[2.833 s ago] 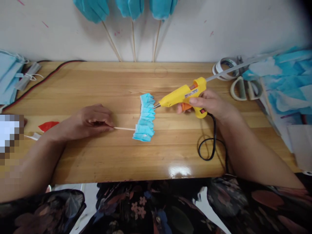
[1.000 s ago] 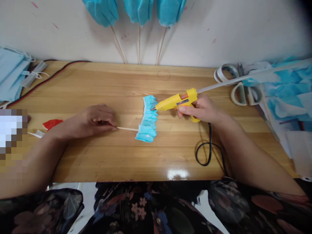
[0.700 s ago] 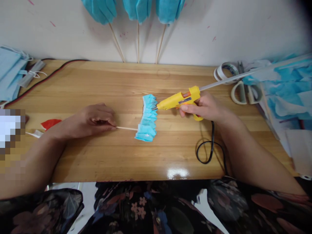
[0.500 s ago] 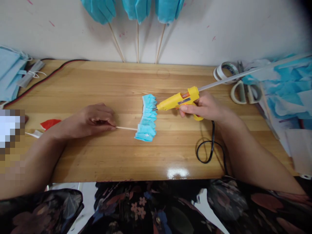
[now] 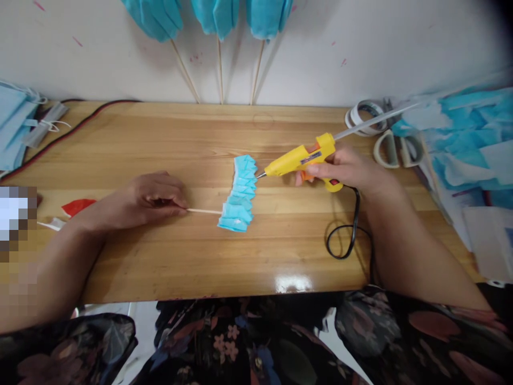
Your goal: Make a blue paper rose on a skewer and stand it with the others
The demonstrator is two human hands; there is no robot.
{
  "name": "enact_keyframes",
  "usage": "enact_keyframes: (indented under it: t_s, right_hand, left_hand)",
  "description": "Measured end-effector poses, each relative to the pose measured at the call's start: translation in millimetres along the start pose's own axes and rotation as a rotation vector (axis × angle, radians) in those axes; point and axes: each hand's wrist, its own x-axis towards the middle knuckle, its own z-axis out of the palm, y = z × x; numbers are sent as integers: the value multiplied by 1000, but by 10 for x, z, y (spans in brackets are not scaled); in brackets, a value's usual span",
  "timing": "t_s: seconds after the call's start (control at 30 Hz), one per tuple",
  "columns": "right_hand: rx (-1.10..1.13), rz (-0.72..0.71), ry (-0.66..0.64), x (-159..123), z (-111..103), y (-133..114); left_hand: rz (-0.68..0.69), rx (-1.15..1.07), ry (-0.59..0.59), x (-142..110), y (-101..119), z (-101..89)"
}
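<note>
A thin wooden stick [image 5: 203, 210] is pinched at its left end by my left hand [image 5: 158, 198]. Its other end runs to a pleated strip of blue fabric [image 5: 243, 187] lying on the table, with a small whitish spot near its lower end. Wrapped round the handle of a yellow hot glue gun [image 5: 294, 159] is my right hand [image 5: 340, 170], a finger at the orange trigger. The gun's metal nozzle points left at the strip's right edge, around mid-height. A long translucent glue stick [image 5: 374, 122] sticks out of the gun's back.
White tape rolls [image 5: 365, 116] and scissors [image 5: 387, 149] lie at the back right, by blue fabric pieces [image 5: 476, 139]. Blue masks [image 5: 16, 120] and a red piece [image 5: 78, 206] are at left. Blue bundles on sticks [image 5: 219, 69] lean on the wall. The gun's black cord [image 5: 355, 224] loops below it.
The glue gun's nozzle was over the strip's pleats a second ago; it has drawn back right to the strip's edge. My left hand keeps its pinch on the stick. The view has shifted slightly.
</note>
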Motion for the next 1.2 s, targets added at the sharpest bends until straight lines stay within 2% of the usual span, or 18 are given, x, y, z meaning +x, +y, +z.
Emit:
enact_keyframes:
  t_s: [0.17,0.3,0.47,0.7,0.97,1.07,1.2]
  right_hand:
    - [208,17,118,62,96,75]
    - [262,3,159,93,142,73]
    - [275,0,151,104,122,86]
    - [296,-41,147,130,117,146]
    - [304,-58,143,128,112,144]
    - [328,-75,126,124,100,155]
    - [329,-56,135,115,102,146]
  left_hand:
    - [30,19,19,17,-4,0]
    - [39,37,49,0,-36,23]
    - [38,103,89,-12,-64,61]
    - [-44,182,139,-61,-114,105]
    - [43,225,240,46,-89,157]
    - [49,213,299,91,-60,193]
    - [44,207,318,97,-57,207]
